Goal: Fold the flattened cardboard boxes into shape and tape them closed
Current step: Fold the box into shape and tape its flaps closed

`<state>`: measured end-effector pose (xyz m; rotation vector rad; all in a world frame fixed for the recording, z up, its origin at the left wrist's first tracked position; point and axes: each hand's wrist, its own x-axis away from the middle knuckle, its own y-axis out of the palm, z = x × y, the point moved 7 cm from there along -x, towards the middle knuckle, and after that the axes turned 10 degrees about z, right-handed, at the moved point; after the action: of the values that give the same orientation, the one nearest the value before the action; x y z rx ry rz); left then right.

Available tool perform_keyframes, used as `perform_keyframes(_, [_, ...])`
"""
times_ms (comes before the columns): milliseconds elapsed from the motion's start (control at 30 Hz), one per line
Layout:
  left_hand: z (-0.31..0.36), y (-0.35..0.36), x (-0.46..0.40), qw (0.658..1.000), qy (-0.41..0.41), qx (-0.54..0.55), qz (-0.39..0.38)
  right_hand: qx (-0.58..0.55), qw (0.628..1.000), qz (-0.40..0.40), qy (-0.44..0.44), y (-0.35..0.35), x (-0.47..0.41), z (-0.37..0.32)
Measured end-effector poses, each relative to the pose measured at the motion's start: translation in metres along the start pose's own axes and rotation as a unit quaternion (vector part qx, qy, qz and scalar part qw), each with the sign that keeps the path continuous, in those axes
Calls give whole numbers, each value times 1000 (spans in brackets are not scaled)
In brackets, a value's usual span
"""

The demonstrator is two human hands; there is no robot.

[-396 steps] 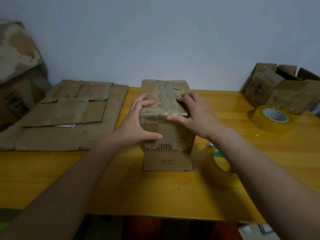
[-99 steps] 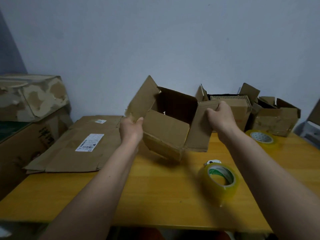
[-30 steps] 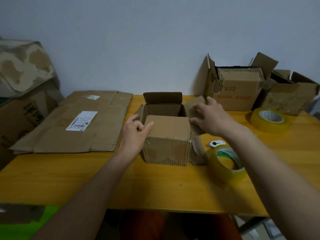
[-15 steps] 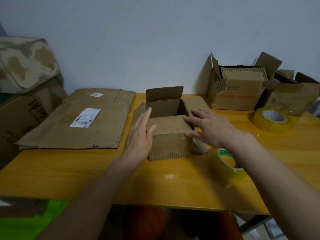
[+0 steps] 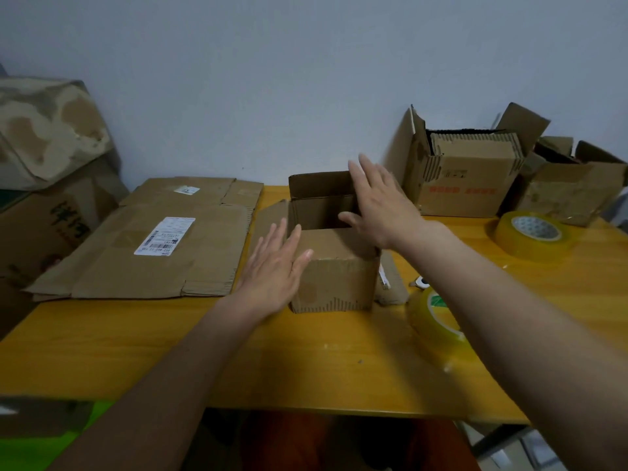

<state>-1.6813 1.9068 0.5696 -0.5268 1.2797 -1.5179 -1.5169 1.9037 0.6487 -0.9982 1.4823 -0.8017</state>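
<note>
A small brown cardboard box [image 5: 334,280] stands on the yellow wooden table [image 5: 306,362], near flap folded in, far flap upright, side flaps splayed. My left hand [image 5: 275,266] lies flat with straight fingers against the box's left side, over the left flap. My right hand [image 5: 380,209] hovers with spread fingers above the box's right rear, in front of the upright flap. A roll of clear tape [image 5: 438,317] stands on edge to the box's right, partly behind my right forearm.
Flattened cardboard sheets [image 5: 163,239] with a white label lie at the left. Two assembled open boxes [image 5: 465,178] stand at the back right, with a second tape roll [image 5: 533,234] in front. Large cartons [image 5: 44,158] are stacked beyond the table's left edge.
My right hand has lifted from the near flap and moved back toward the upright far flap. My left hand stays at the box's left side. The view has shifted slightly.
</note>
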Motion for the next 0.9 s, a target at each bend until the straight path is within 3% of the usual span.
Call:
perform_keyframes(567, [-5,7,-4,999,13,17,36,104,991,-71,-53,40,23,4])
perform_keyframes(700, [-14,-2,2,991,-63,35,109,110,989,-85,-50,45,24,6])
perform_keyframes(767, [-31,-8,15,962,-186,97,172,106,990,-84,-47,45,25,7])
perform_keyframes(833, [-44,-6,26,880,-322,289,196,102,990,-83,-45,45,25,8])
perform_keyframes(867, [-45,-2,29,832,-357,374,202,102,990,-83,-44,45,25,8])
perform_keyframes(900, [-40,-2,28,814,-353,412,207,102,990,-84,-43,45,25,8])
